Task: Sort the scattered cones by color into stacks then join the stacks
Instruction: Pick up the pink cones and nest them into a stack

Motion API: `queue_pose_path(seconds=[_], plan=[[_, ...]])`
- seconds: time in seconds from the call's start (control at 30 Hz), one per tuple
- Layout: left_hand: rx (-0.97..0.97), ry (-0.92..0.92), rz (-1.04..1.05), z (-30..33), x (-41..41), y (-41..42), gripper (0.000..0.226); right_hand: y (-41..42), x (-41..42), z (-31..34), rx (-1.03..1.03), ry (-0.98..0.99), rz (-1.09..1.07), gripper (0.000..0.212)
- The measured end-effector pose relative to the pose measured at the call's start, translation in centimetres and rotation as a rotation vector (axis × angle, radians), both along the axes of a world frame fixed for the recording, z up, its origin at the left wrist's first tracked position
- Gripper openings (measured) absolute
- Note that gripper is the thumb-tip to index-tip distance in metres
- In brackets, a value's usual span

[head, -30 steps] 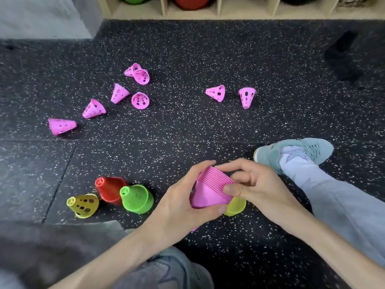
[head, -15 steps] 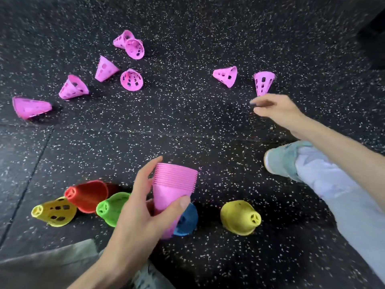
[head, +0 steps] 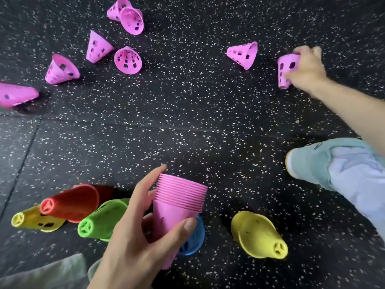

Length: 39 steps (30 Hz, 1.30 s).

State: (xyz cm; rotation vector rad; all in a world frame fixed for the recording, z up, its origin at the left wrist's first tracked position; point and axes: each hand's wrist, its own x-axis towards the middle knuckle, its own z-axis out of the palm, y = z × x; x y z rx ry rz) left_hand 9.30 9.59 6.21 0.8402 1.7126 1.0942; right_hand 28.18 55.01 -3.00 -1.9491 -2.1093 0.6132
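Note:
My left hand (head: 133, 236) grips a stack of pink cones (head: 179, 201), wide end up, low in the middle of the view. Far right, my right hand (head: 306, 67) holds a single pink cone (head: 286, 69) with its narrow end down. Another loose pink cone (head: 242, 55) lies to its left. Several more pink cones lie scattered at upper left, among them one (head: 128, 60) with its mouth facing me and one (head: 16, 97) at the left edge. Red (head: 70, 203), green (head: 102, 222) and yellow (head: 35, 221) stacks lie on their sides at lower left.
A second yellow stack (head: 258, 234) lies at lower right, and a blue cone (head: 191, 240) peeks out behind the pink stack. My teal shoe (head: 308, 161) and pale trouser leg (head: 358, 180) fill the right side. The floor is black speckled rubber matting (head: 187, 122).
My right hand left the pink stack, reached out to the far right, and now holds the single pink cone there. The view tilted down and forward.

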Motion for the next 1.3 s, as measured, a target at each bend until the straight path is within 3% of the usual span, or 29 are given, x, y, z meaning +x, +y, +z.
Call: queue_pose_path(seconds=[0.2, 0.33, 0.53, 0.73, 0.97, 1.13, 1.3], plan=[[0.006, -0.003, -0.026, 0.6, 0.0, -0.3, 0.081, -5.0, 0.5, 1.8, 0.083, 0.026, -0.029, 0.016], [0.007, -0.035, -0.009, 1.1, 0.1, -0.6, 0.08, -10.7, -0.5, 6.1, 0.02, 0.108, 0.12, 0.025], [0.086, -0.003, -0.055, 1.3, 0.1, -1.4, 0.082, -21.0, -3.5, 14.4, -0.103, 0.421, 0.347, 0.025], [0.217, 0.035, -0.129, 2.5, 1.0, -1.8, 0.085, -29.9, -5.2, 19.0, -0.19, 0.403, 0.564, 0.021], [0.269, 0.016, -0.103, 3.3, 0.7, -2.0, 0.091, -34.9, -3.8, 18.8, -0.223, 0.483, 0.506, 0.023], [0.317, 0.094, -0.12, 4.0, 0.4, -2.5, 0.084, -37.9, -3.2, 19.0, -0.265, 0.536, 0.477, 0.019], [0.337, 0.153, -0.207, 4.8, 0.3, -3.1, 0.082, -40.6, -2.2, 19.6, -0.249, 0.477, 0.414, 0.019]])
